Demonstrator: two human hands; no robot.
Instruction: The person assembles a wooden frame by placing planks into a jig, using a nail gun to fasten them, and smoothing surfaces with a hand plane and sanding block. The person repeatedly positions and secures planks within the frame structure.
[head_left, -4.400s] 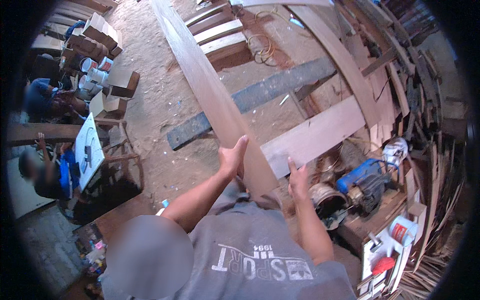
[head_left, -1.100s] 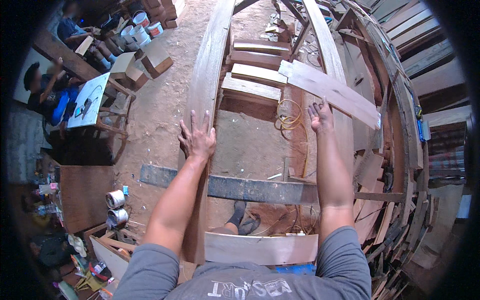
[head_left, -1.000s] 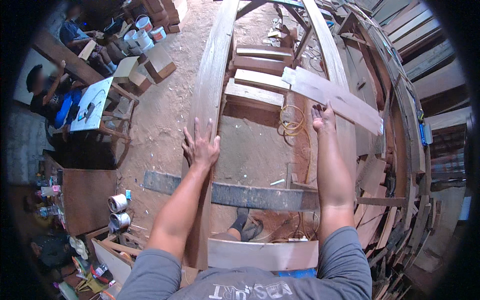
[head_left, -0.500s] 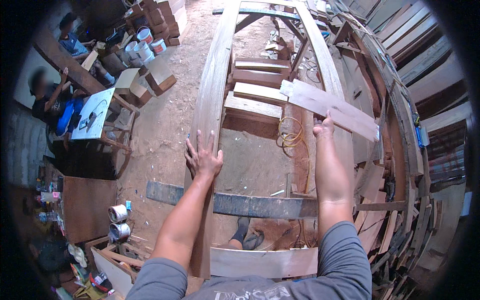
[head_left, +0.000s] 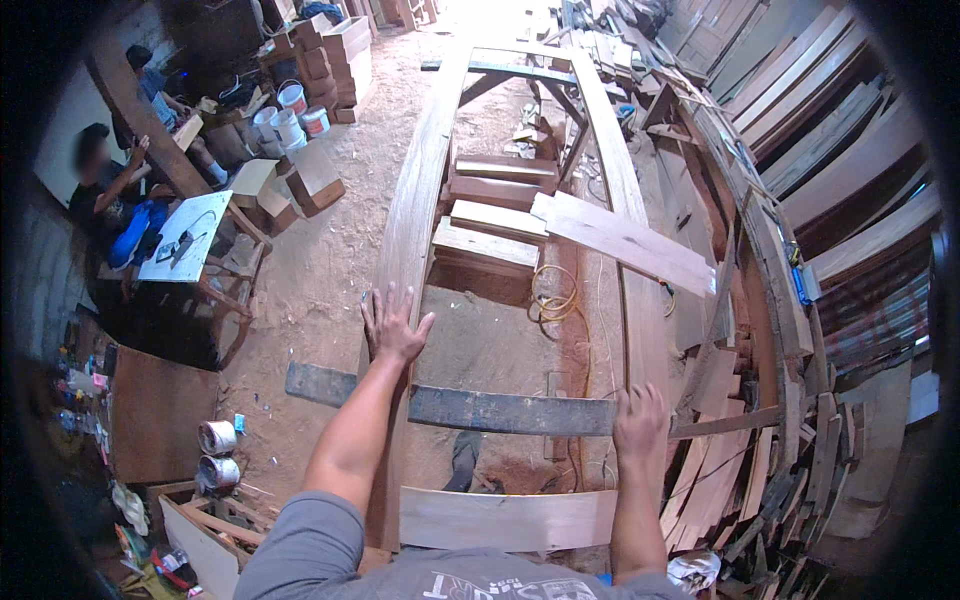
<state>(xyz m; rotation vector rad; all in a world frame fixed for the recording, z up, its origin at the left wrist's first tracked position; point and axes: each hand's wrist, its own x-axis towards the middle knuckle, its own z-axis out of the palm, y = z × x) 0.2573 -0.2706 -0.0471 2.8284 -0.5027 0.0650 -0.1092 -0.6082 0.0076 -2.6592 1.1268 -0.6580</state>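
A long rectangular wooden frame lies before me, with a left plank [head_left: 425,190], a right plank [head_left: 642,330] and a pale near crosspiece [head_left: 510,520]. My left hand [head_left: 397,328] lies on the left plank, its fingers spread and nothing held. On the near part of the right plank rests my right hand [head_left: 641,425], fingers extended over the wood and slightly bent. A loose pale board [head_left: 628,242] with cut ends lies slantwise across the right plank, beyond my right hand. Beneath the frame runs a dark support beam [head_left: 510,411].
Stacked wooden pieces [head_left: 490,235] and a coiled yellow hose [head_left: 553,293] lie inside the frame's outline. Timber leans along the right. Buckets [head_left: 285,125], cartons [head_left: 314,182] and a small white-topped table [head_left: 185,237] stand left, near two people. Paint cans [head_left: 217,437] sit nearer.
My right hand has drawn back from beside the loose board to the near part of the right plank. My left hand stays on the left plank. The view has shifted slightly.
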